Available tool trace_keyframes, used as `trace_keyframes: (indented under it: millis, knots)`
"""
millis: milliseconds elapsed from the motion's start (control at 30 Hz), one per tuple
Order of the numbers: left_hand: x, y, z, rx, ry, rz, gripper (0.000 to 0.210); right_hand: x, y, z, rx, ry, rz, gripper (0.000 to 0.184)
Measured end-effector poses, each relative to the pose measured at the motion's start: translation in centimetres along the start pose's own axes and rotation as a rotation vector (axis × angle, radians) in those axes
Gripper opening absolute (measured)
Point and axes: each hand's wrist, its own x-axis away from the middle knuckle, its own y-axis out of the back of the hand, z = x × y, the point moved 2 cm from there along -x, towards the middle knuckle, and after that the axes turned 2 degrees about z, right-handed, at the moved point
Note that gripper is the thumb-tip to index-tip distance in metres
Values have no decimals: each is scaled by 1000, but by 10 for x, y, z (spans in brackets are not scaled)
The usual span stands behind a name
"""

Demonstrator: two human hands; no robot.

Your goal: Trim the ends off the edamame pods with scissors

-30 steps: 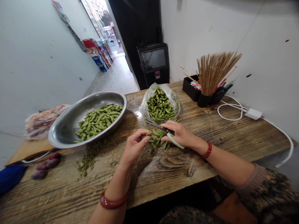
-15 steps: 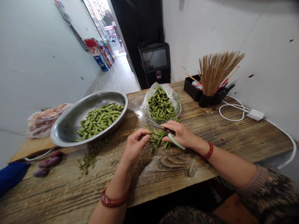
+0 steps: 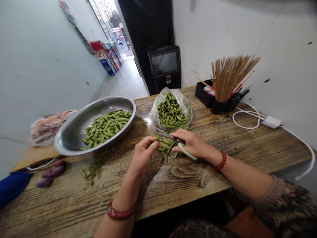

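Between thumb and fingers, my left hand (image 3: 143,153) pinches a green edamame pod (image 3: 156,138). My right hand (image 3: 189,142) is closed around the pale green handles of a pair of scissors (image 3: 184,150), whose blades point left, close to that pod. Loose edamame pods (image 3: 164,155) lie on the wood under and between both hands. Just behind them, an open clear plastic bag (image 3: 187,110) is full of pods. To the left, a steel basin (image 3: 71,140), seeming tilted in this view, holds a heap of pods (image 3: 107,127).
Small green trimmings (image 3: 94,170) are scattered before the basin. Farther left are purple plums or similar fruit (image 3: 57,171), a blue cloth (image 3: 15,185) and bagged meat (image 3: 49,127) on a board. Bamboo skewers (image 3: 226,77) stand at the back right near a white cable and adapter (image 3: 271,122).
Both hands keep nearly the same place. The left fingers have shifted slightly with the pod beside the scissor blades. The basin and bag stay put.
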Motion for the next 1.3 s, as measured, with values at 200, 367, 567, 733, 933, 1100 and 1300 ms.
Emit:
trace_keyframes:
  millis: [200, 367, 567, 733, 933, 1100, 1300]
  knots:
    - [0, 0, 1, 19, 22, -25, 26, 0, 0, 0, -5, -16, 14, 49]
    - [-1, 1, 1, 51, 16, -50, 22, 0, 1, 3, -9, 9, 67, 61]
    - [-1, 1, 6, 27, 18, -37, 24, -1, -1, 9, 0, 28, 116, 65]
    - [-1, 0, 9, 14, 34, -18, 21, -1, -2, 11, -3, 22, 122, 63]
    - [-2, 1, 7, -27, 8, 5, 21, -1, -2, 12, 10, 13, 125, 58]
    - [-2, 0, 6, -66, -24, 4, 18, -1, 0, 11, 25, 16, 160, 47]
    - [-3, 2, 8, -125, -19, 0, 17, 0, 2, 9, 30, 22, 179, 42]
